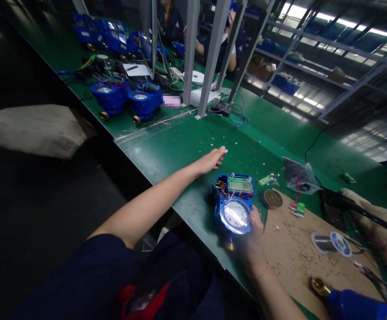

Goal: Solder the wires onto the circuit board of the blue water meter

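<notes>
Now right hand (253, 231) fingers clamp the blue water meter (233, 205); left hand (210, 161) outstretched, fingers together, flat.

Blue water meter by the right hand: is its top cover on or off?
Off. The blue water meter shows its bare display board, coloured wires and dial; the right hand grips its near edge.

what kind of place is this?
Likely a factory assembly line for water meters: a long green workbench, several blue meters waiting further along it, an opened meter under the right hand, and a solder spool.
</notes>
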Demonstrator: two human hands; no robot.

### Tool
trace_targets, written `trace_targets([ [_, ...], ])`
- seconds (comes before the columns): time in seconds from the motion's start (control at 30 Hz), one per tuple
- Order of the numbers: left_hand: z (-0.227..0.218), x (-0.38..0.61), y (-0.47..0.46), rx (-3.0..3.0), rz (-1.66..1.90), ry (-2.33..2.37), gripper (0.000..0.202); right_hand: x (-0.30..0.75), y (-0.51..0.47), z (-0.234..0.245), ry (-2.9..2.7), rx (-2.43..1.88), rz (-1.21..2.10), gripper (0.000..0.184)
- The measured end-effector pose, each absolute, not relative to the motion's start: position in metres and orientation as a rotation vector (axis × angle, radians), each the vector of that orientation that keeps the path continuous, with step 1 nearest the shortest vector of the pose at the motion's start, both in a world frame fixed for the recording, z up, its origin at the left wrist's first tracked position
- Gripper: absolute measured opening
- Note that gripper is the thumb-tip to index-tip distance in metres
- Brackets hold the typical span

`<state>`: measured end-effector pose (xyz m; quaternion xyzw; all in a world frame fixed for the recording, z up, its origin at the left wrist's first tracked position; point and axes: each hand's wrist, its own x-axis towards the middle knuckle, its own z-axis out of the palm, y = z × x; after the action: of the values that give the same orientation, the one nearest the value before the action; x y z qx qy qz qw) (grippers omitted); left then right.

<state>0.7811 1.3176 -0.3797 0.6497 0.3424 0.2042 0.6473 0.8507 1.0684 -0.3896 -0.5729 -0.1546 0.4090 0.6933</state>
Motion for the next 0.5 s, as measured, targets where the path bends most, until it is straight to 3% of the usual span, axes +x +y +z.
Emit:
trace_targets([
  [0.2, -0.375, 0.784, 1.300, 1.402, 0.741, 0.734, 0.059, 0.863, 1.058, -0.389, -0.410, -1.317, 1.003, 0.063],
  [0.4, -0.369, 0.710, 1.185, 1.535, 0.842, 0.983, 0.051, 0.866, 1.052, -0.374, -0.418, -1.384, 1.099, 0.070],
  [0.5, -0.370, 0.681, 1.126, 1.763, 0.756, 0.948, 0.081, 0.852, 1.047, -0.363, -0.491, -1.357, 1.180, 0.066],
])
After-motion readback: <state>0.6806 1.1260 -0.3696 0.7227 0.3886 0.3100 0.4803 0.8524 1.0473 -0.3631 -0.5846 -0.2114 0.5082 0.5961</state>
